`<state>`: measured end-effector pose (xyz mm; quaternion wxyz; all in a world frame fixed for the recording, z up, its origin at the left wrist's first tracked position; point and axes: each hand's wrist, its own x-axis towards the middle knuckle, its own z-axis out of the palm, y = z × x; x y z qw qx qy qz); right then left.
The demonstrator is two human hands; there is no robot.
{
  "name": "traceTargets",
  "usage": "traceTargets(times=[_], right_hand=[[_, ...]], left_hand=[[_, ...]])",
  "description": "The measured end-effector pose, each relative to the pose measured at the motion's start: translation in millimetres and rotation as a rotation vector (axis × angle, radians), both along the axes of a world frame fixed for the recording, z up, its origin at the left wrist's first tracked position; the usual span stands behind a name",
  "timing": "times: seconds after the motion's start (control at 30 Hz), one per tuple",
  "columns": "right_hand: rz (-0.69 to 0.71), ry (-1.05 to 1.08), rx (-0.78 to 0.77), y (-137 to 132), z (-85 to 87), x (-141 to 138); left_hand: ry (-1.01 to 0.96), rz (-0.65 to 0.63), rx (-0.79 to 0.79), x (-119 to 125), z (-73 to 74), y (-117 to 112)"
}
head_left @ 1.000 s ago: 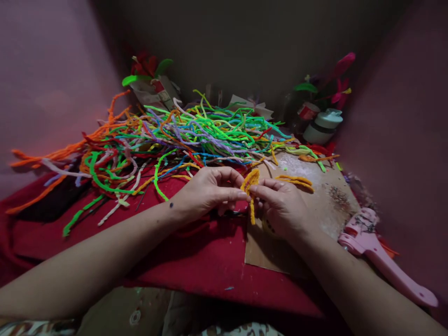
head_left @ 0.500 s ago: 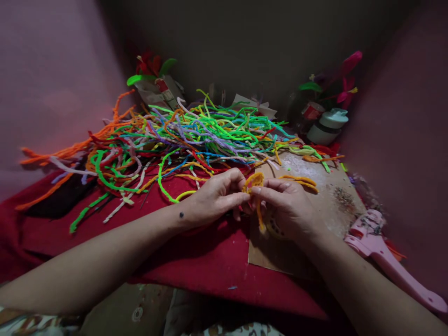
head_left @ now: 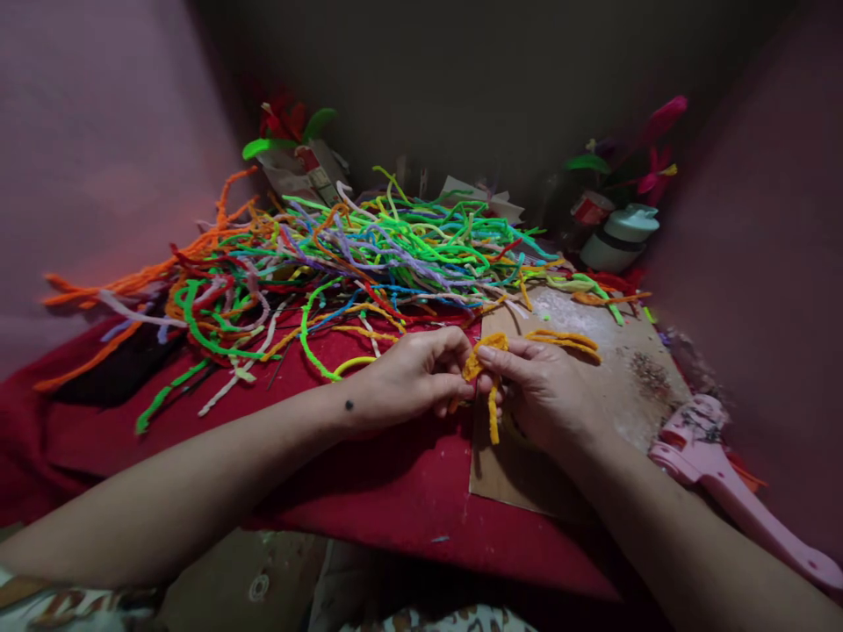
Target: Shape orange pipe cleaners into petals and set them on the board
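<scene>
Since half a second ago both hands have sunk a little toward the near edge, and the loop of the orange pipe cleaner point(head_left: 486, 349) between them looks flatter and more squeezed than it was. Its loose tail now hangs straight down between the two hands instead of curling toward the right one.

Left hand point(head_left: 408, 379) comes in from the near left with its fingers curled tight, thumb and forefinger pinched on the left side of the loop. Right hand point(head_left: 546, 397) meets it from the right, thumb and forefinger closed on the other side, the rest of its fingers folded under. Both hands hold the piece just above the left edge of a cardboard sheet point(head_left: 625, 386), which lies on a red cloth point(head_left: 382, 478).

Just beyond the right hand, on the cardboard, lie a few bent orange pieces point(head_left: 567, 341). A big tangled pile of pipe cleaners point(head_left: 369, 250) in green, orange, purple, blue and white spreads across the far left and middle. At the far right stands a white bottle point(head_left: 620, 237) beside a pink flower point(head_left: 662, 123); a red flower point(head_left: 283, 123) stands at the far left. A pink tool point(head_left: 724, 496) lies to the near right, off the cardboard
</scene>
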<state>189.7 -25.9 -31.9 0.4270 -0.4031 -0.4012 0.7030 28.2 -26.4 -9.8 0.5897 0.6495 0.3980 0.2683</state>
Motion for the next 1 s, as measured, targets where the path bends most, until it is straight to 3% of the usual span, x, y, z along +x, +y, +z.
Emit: traceTargets(times=[0.13,0.27,0.53,0.67,0.77,1.0], right_hand=[[-0.012,-0.026,-0.006,0.7,1.8,-0.3],[-0.022,-0.014,-0.014,1.9,2.0,0.3],[0.082,0.039,0.041,3.5,3.8,2.5],[0.124,-0.126,0.1,-0.2,7.7,3.4],[0.099,-0.214,0.087,-3.6,9.5,3.5],[-0.055,0.038,0.16,-7.3,17.1,0.0]], left_hand=[[-0.01,-0.047,-0.202,-3.1,4.9,2.2],[-0.177,-0.082,-0.321,-5.0,2.0,4.5],[-0.254,0.028,-0.249,-8.0,-2.3,8.9],[-0.258,0.103,-0.19,-8.6,-1.2,10.9],[-0.234,0.126,-0.18,-7.7,-0.3,11.4],[-0.164,0.127,-0.156,-4.3,4.1,6.4]])
